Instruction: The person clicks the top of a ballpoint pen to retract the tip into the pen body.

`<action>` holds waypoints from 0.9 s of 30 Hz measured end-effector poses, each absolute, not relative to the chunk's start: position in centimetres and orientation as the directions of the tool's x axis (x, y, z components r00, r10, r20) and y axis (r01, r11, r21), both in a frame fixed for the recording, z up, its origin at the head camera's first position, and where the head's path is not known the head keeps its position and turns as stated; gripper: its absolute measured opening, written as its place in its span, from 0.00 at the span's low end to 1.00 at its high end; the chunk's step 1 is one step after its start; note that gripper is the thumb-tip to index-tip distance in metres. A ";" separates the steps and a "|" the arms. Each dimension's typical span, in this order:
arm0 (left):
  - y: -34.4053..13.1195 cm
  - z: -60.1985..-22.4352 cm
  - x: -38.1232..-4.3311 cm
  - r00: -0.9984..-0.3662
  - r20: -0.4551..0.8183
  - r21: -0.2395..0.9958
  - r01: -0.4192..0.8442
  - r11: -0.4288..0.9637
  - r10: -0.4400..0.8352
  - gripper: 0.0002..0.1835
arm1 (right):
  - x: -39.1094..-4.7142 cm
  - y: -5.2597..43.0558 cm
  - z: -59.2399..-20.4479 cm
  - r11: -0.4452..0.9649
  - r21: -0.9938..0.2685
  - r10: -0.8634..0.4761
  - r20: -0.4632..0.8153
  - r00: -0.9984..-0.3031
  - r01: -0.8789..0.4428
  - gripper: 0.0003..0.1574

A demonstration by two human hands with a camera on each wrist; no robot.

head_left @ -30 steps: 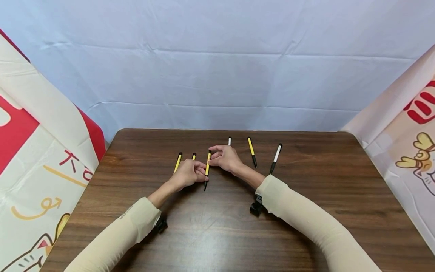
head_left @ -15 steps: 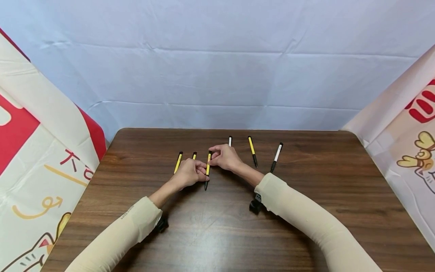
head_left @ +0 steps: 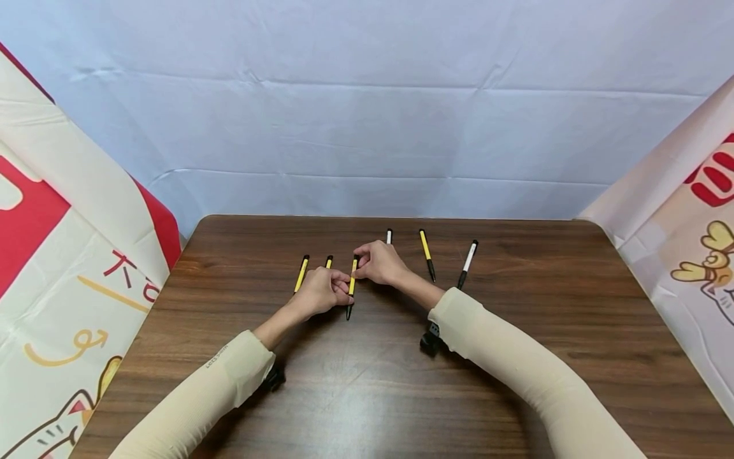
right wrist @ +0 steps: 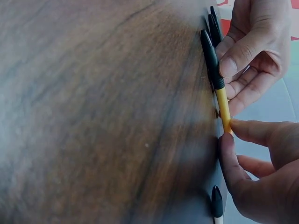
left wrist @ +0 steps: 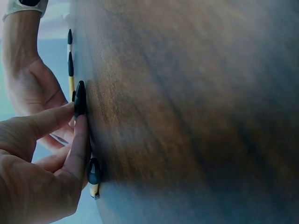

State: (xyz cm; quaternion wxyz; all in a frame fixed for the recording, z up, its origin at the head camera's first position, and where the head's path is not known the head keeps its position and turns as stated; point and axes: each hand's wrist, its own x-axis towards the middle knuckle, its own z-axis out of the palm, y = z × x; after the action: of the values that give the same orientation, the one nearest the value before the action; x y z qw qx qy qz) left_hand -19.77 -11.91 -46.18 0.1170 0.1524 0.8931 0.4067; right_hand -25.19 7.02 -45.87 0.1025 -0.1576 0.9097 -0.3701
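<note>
A yellow pen [head_left: 352,284] with a black grip and tip lies between both hands over the middle of the table, its tip pointing toward the person. My left hand [head_left: 320,291] pinches it at the black grip [right wrist: 212,60] between thumb and finger. Higher up, near the black top end, my right hand [head_left: 381,263] pinches the yellow barrel [right wrist: 224,109]. Two more yellow pens, the outer one [head_left: 301,274] and the inner one [head_left: 329,262], lie left of it, partly hidden by the left hand. Beyond the right hand, a white pen [head_left: 389,236] shows only its upper end.
On the right lie another yellow pen [head_left: 427,255] and a white pen [head_left: 469,256], whose lower end reaches the right sleeve. All rest on a brown wooden table [head_left: 355,395]. A pale cloth [head_left: 367,127] hangs behind the far edge.
Both hands keep their pinch on the yellow pen, with almost no movement. The whole view has shifted very slightly; the other pens lie as before.
</note>
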 end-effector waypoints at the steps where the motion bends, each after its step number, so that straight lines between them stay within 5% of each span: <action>1: -11.9 -46.2 -19.8 -0.926 -0.089 0.762 0.173 0.624 0.366 0.19 | -25.2 7.0 -45.9 0.680 -0.701 -0.364 -0.067 -0.929 -0.216 0.31; 27: -12.1 -45.7 -20.4 -0.935 -0.065 0.804 0.157 0.573 0.348 0.18 | -25.7 9.6 -44.8 0.631 -0.748 -0.367 -0.055 -0.929 -0.205 0.30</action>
State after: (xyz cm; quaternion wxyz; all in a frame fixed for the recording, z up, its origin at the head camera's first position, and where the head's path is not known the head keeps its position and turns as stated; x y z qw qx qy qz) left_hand -20.41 -12.08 -45.73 0.1086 0.1435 0.8802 0.4391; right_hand -25.71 9.59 -44.81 0.1014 -0.1595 0.8973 -0.3989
